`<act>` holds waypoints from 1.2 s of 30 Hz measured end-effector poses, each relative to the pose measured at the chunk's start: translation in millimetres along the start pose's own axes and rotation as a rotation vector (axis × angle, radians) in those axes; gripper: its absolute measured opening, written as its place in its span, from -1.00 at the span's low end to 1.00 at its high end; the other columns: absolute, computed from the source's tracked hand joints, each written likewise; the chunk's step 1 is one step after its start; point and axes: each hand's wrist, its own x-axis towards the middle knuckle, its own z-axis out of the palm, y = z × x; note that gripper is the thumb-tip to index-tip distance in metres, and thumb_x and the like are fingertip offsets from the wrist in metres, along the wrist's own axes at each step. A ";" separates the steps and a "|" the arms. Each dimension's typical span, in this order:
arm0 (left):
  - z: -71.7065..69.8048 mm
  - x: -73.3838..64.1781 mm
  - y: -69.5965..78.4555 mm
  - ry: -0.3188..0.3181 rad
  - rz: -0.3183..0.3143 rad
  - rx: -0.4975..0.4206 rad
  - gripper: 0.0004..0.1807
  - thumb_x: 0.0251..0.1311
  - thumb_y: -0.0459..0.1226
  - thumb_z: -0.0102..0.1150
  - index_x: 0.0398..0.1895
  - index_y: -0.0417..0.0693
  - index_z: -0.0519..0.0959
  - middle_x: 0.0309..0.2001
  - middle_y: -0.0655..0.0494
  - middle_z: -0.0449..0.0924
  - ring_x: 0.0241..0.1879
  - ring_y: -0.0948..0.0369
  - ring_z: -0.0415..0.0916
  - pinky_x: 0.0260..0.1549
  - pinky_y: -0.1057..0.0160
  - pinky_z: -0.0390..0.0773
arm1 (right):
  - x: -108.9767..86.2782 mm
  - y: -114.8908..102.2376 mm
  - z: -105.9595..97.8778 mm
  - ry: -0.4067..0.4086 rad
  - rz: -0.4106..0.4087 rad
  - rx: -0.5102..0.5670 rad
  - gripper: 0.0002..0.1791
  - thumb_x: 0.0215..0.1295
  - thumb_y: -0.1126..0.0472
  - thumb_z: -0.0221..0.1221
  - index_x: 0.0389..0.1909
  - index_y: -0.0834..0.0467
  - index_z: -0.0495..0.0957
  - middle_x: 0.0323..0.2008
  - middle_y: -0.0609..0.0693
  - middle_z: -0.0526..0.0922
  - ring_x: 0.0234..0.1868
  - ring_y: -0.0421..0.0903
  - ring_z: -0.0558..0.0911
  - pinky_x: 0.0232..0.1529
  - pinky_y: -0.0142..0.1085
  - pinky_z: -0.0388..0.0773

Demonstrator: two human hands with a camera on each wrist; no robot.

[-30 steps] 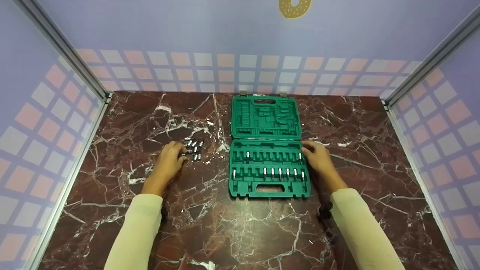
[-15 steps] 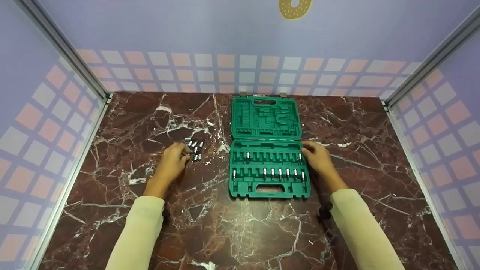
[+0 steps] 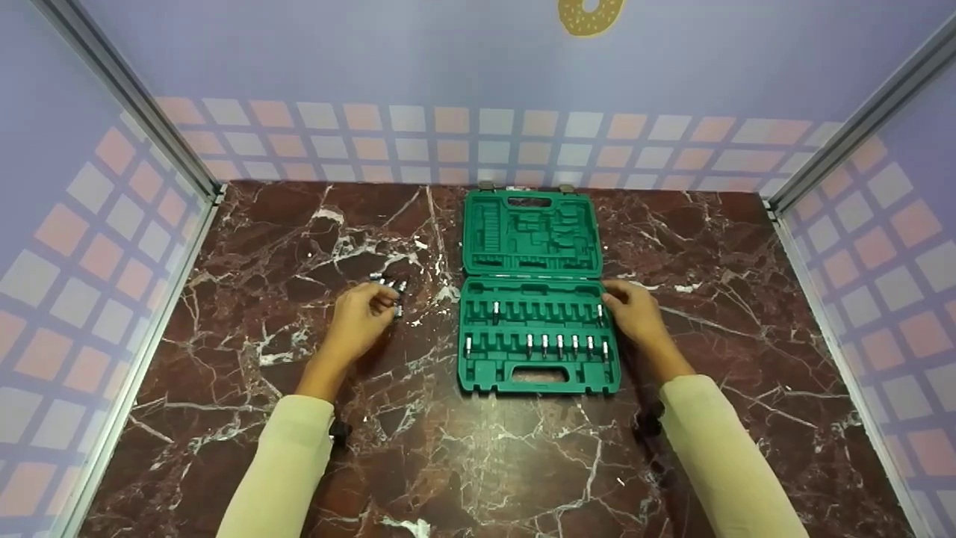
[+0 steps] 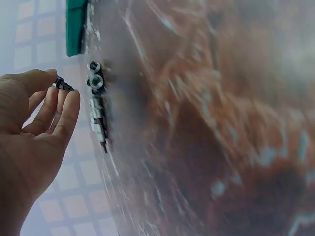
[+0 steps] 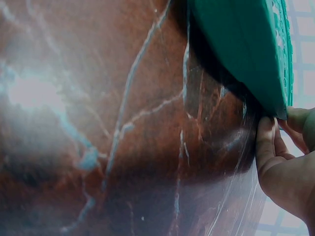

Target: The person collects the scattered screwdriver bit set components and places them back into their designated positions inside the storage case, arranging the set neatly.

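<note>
My left hand (image 3: 358,317) pinches a small bit socket (image 4: 62,84) between thumb and fingertips, just over the table. Under and beyond it lies a small cluster of loose bit sockets (image 4: 98,115), silver with dark tips; the hand partly covers them in the head view. To the right, a green plastic socket case (image 3: 485,373) lies open. Several bit sockets (image 3: 560,346) stand in its lower row and two in the upper row; other slots are bare. At the case's right edge, my right hand (image 3: 635,310) grips the rim with thumb and fingers.
The case's lid (image 3: 530,232), with moulded recesses, lies folded back near the rear wall (image 3: 418,60). Panels stand along the left (image 3: 97,224) and right (image 3: 881,239) sides of the dark marbled table (image 3: 478,463).
My left hand has moved slightly right and lifted from the cluster with a bit socket between its fingertips. The right hand stays on the case's edge.
</note>
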 end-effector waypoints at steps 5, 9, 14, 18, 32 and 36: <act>5.3 0.8 11.0 -0.017 0.001 -0.051 -0.82 0.12 -0.53 0.34 -0.18 -0.34 0.71 -0.25 -0.17 0.70 -0.28 0.02 0.66 -0.20 0.15 0.72 | 0.6 0.3 -0.8 0.003 -0.010 -0.002 -0.61 0.56 0.26 0.11 0.29 0.32 0.54 0.22 0.36 0.60 0.27 0.28 0.55 0.31 0.14 0.47; 10.6 1.6 21.0 -0.034 0.016 -0.081 -0.83 0.12 -0.51 0.37 -0.19 -0.32 0.72 -0.26 -0.14 0.72 -0.29 0.04 0.67 -0.21 0.15 0.73 | 1.1 0.6 -1.8 -0.001 -0.008 0.010 -0.61 0.57 0.25 0.10 0.30 0.33 0.53 0.23 0.36 0.59 0.28 0.27 0.54 0.31 0.14 0.47; 19.3 2.7 33.9 -0.067 0.027 -0.129 -0.85 0.12 -0.50 0.38 -0.22 -0.28 0.71 -0.28 -0.13 0.73 -0.29 0.05 0.68 -0.22 0.21 0.73 | 1.3 0.4 -2.4 -0.003 -0.010 0.009 -0.60 0.57 0.26 0.09 0.31 0.34 0.52 0.25 0.37 0.57 0.31 0.28 0.53 0.33 0.15 0.45; 26.4 1.9 45.2 -0.115 0.020 -0.158 -0.85 0.15 -0.49 0.37 -0.20 -0.29 0.69 -0.21 -0.15 0.72 -0.24 0.03 0.69 -0.18 0.23 0.73 | 1.4 0.0 -2.4 -0.006 0.000 0.007 -0.60 0.58 0.25 0.08 0.32 0.33 0.52 0.26 0.37 0.56 0.32 0.28 0.51 0.35 0.15 0.43; 55.0 -1.9 78.9 -0.275 0.065 -0.231 -0.82 0.12 -0.50 0.36 -0.19 -0.31 0.69 -0.22 -0.11 0.74 -0.25 0.10 0.69 -0.18 0.25 0.73 | 0.9 2.0 0.7 -0.004 0.003 0.006 -0.61 0.57 0.25 0.10 0.30 0.30 0.53 0.23 0.34 0.60 0.27 0.26 0.56 0.29 0.13 0.48; 65.6 -1.8 89.0 -0.331 0.059 -0.224 -0.82 0.11 -0.51 0.36 -0.20 -0.32 0.68 -0.24 -0.08 0.72 -0.26 0.13 0.66 -0.21 0.26 0.72 | 0.5 1.0 0.7 0.000 0.004 0.013 -0.61 0.56 0.26 0.10 0.30 0.31 0.54 0.22 0.34 0.61 0.26 0.25 0.57 0.28 0.13 0.49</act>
